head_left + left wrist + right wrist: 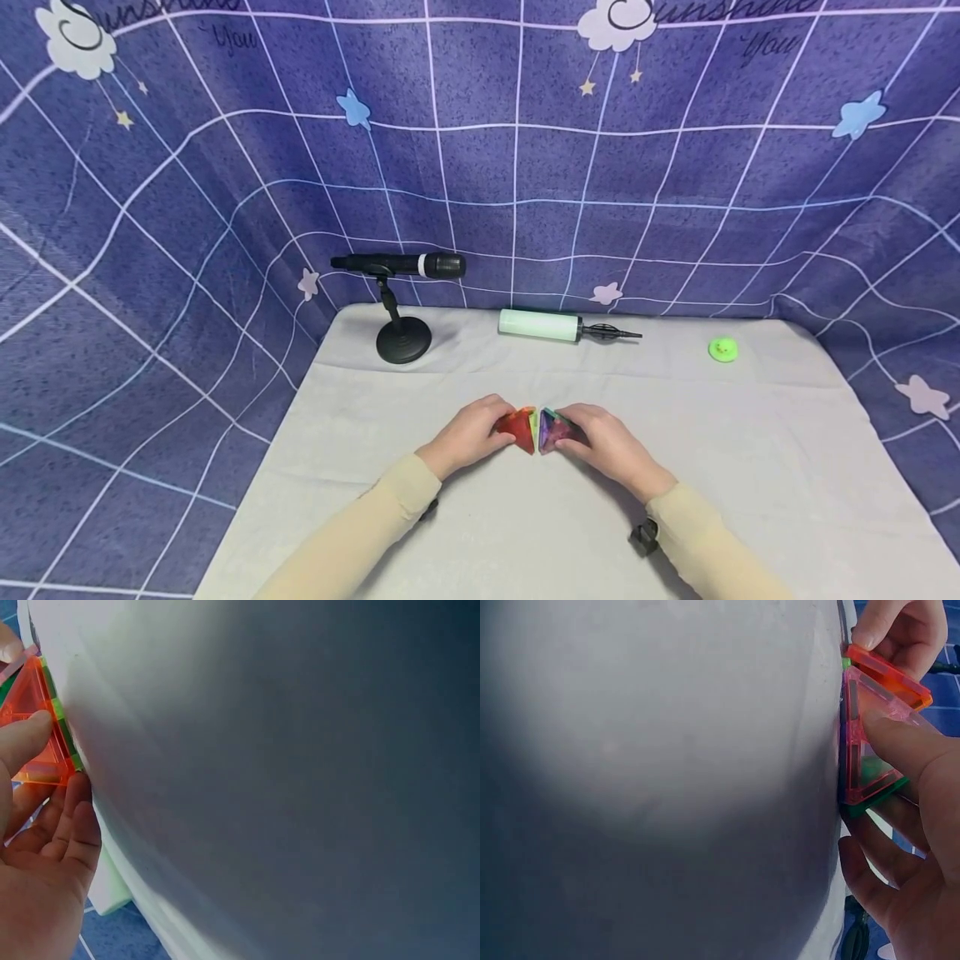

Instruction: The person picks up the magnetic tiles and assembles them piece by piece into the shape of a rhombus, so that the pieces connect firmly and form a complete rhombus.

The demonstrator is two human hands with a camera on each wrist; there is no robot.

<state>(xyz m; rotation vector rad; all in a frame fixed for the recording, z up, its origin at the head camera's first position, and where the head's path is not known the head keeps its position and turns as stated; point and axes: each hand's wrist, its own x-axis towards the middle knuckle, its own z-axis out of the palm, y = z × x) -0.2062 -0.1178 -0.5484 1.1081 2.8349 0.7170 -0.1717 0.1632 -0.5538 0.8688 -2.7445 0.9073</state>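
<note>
My left hand (471,432) grips a pyramid-like piece of translucent red-orange triangular magnetic tiles (519,428), with a yellow-green tile along its inner side. Close to its right, my right hand (611,443) grips a second cluster of triangular tiles (553,432), pink, purple and green. A thin gap separates the two clusters in the head view. From the left wrist, the thumb lies on the orange face (37,754) and the fingers curl round the lower edge. In the right wrist view the thumb presses the pink tile (855,742); some fingers are hidden behind it.
On the grey-white tabletop (517,533), a black microphone on a round-based stand (403,340) stands at the back left. A pale green hand pump (540,325) lies at the back middle, and a small bright green disc (723,349) at the back right. Blue patterned cloth (480,167) hangs behind.
</note>
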